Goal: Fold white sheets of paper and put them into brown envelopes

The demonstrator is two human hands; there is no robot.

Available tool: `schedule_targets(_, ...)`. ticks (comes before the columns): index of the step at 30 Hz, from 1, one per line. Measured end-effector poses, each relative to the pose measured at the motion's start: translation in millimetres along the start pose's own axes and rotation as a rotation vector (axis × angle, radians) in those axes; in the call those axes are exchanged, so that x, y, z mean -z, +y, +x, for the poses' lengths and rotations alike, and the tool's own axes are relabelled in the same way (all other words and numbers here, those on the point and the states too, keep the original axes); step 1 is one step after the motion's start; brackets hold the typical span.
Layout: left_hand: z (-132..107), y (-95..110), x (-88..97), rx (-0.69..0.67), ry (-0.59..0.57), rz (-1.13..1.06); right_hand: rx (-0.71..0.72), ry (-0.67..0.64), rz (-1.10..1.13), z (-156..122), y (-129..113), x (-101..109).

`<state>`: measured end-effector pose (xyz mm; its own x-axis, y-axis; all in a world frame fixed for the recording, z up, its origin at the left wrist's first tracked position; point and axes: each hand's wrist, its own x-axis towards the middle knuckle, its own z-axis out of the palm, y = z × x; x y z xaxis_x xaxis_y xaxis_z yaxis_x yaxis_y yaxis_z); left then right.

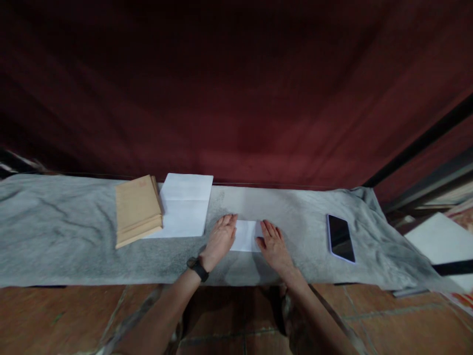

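Observation:
A small folded sheet of white paper (247, 235) lies flat on the grey cloth between my hands. My left hand (222, 234) rests on its left edge, fingers stretched out and pointing away from me. On the opposite edge lies my right hand (272, 242), its fingers extended and the thumb toward the middle of the paper. Both palms face down, and neither hand grips anything. Left of my left hand is a stack of white paper sheets (186, 209) with a crease across the top one. Brown envelopes (138, 202) overlap that stack's left side.
The grey cloth (74, 256) covers a long, narrow surface, wrinkled at both ends. A phone with a light purple edge (340, 238) lies to the right. Behind hangs a dark red curtain (236, 123). A white board-like thing (441, 238) is at far right, above a tiled floor (74, 315).

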<state>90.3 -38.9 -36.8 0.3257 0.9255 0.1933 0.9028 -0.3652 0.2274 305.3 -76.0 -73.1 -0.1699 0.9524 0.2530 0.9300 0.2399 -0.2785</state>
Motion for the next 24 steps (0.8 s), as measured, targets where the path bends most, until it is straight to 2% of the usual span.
schedule_targets(5, 5.3, -2.5, 0.7, 0.05, 0.049, -0.057, -0.027, 0.054, 0.079, 4.9, 1.2, -3.9)
schedule_targets(9, 9.6, -3.6, 11.8, 0.066, 0.079, -0.245, -0.065, 0.093, 0.23, 11.1, 3.6, 0.7)
schedule_targets(11, 8.4, -0.6, 23.2, 0.017, 0.163, -0.368, -0.116, 0.126, 0.362, 15.6, 5.5, 9.6)
schedule_targets(13, 3.3, 3.1, 35.8, -0.088, 0.297, -0.424, -0.149, 0.179, 0.493, 20.1, 8.5, 22.3)
schedule_targets(16, -8.2, 6.2, 50.3, -0.262, 0.389, -0.4, -0.06, 0.243, 0.592, 25.0, 15.0, 41.0)
schedule_targets(19, -18.7, 5.4, 54.3, -0.364, 0.327, -0.357, 0.024, 0.229, 0.57, 26.0, 22.2, 49.0)
schedule_targets(24, -34.8, -1.1, 44.1, -0.471, 0.086, -0.24, 0.111, -0.031, 0.442, 20.2, 34.6, 41.8)
